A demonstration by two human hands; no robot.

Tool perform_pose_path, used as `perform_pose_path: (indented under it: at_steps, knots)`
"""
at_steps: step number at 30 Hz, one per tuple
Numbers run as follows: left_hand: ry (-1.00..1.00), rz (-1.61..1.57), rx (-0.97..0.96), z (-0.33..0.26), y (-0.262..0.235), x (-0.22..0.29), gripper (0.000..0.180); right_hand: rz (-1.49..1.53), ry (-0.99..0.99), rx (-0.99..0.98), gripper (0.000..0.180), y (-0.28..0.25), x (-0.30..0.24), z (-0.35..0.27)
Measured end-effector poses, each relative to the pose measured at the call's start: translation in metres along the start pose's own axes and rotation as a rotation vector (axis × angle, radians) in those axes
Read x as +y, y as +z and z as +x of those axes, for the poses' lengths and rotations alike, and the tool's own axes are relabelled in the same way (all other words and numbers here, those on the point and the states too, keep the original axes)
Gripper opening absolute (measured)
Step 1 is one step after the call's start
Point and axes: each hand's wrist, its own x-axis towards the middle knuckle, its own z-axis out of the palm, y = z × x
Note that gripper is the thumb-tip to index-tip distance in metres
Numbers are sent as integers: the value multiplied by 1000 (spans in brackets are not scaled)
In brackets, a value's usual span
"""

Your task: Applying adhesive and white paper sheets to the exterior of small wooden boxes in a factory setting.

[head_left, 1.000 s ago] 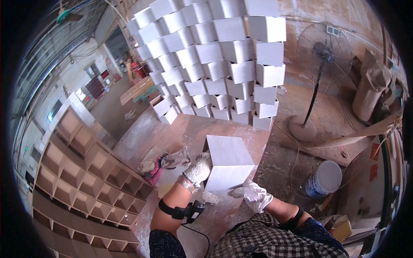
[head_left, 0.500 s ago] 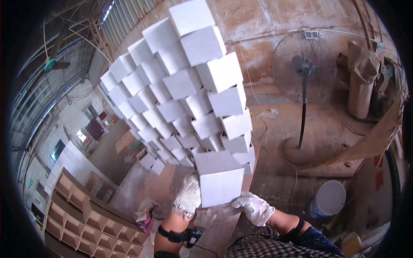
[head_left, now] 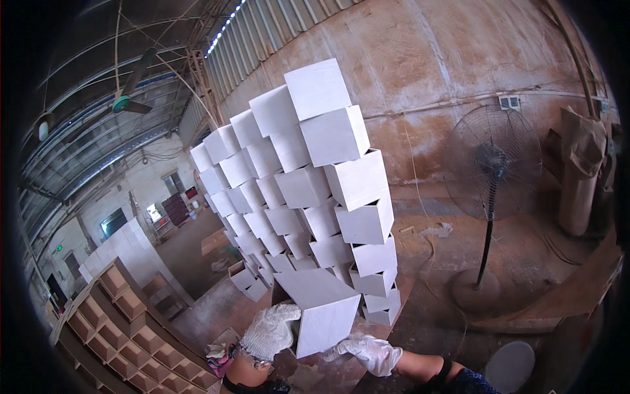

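Box (head_left: pixel 328 322), pale, one: I find it just in front of the stack (head_left: pixel 302 187), on the wearer's side, covering some of the stack's lower rows from my view. Contact with the stack: I cannot tell. Attitude: tilted, upper front edge rising rightward; near-cubic, no long axis I can make out. Left hand (head_left: pixel 270 328), knit-gloved: half curled, fingers gripping the box's left edge. Right hand (head_left: pixel 367 352), white-gloved: fingers together, bent against the bottom edge, bearing from below; its palm I cannot see. Nearer the stack: left, by my judgement; the box lies ahead of both, between them and the stack. Fan (head_left: pixel 492 161): right of the stack, apart. Racks (head_left: pixel 131 335), brown: left of the stack, nearer side.
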Motion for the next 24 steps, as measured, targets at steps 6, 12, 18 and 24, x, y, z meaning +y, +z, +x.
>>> perform_pose_path:
  at_steps: [6,12,18,24]
  knots:
    - [-66,-106,-142,-2,25,14,41,140,107,-118,31,11,34,-17]
    - [-605,-615,-92,-53,113,31,33,1059,958,-194,37,37,43,-38]
    - [-1103,-844,100,-42,112,50,29,1094,1053,-194,39,36,84,-45]
    - [-793,-508,-252,-58,120,17,32,1015,1014,-270,39,49,81,-16]
